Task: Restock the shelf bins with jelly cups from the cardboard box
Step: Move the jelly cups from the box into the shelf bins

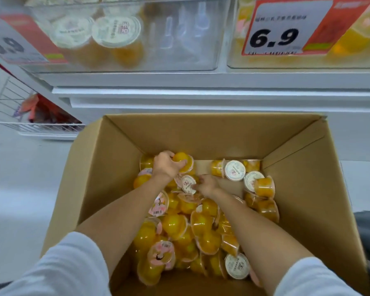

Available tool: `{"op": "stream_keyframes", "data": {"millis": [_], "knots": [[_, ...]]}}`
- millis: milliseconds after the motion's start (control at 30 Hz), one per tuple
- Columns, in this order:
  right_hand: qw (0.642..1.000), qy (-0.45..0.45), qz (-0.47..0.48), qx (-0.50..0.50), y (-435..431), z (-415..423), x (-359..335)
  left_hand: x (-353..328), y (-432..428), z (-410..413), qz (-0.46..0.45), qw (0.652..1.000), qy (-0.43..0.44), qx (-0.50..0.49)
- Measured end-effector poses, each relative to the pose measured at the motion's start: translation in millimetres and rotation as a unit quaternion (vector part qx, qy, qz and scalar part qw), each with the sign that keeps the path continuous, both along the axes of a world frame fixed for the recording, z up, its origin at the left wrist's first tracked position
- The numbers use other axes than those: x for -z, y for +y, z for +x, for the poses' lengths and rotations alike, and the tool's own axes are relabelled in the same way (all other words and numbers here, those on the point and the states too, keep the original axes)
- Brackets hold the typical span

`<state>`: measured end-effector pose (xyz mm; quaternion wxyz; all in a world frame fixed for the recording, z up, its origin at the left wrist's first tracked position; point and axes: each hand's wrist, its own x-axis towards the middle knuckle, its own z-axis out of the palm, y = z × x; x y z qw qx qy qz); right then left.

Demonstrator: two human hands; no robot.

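Below box rim (212,115), left hand (166,166) round cup (181,157)

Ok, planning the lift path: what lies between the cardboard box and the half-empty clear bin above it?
Head view: only the stepped white shelf front lies between the cardboard box and the half-empty clear bin.

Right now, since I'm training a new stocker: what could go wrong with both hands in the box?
The right hand seems to pinch a white-lid cup by its rim; it may slip on the lift to the bin. The left hand grips an orange cup from the pile; neighbours may tumble. Pink-lid cups lie mixed in the box; one could reach the wrong bin.
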<state>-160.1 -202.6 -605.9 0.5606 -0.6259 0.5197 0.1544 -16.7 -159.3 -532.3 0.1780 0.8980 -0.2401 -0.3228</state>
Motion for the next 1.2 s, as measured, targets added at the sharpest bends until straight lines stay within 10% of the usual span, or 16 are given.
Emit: {"op": "stream_keyframes", "data": {"millis": [233, 533, 1200], "knots": [[0.978, -0.049, 0.051, 0.196, -19, -8, -67, -35, 13, 12, -0.053, 0.970, 0.222, -0.086], [0.935, -0.219, 0.090, 0.263, -34, -33, -230, -177, 15, -5, -0.162, 0.819, 0.528, -0.156], [0.874, -0.397, -0.105, 0.260, -66, 92, -443, -375, -7, 78, -0.455, 0.834, 0.253, -0.184]]}}
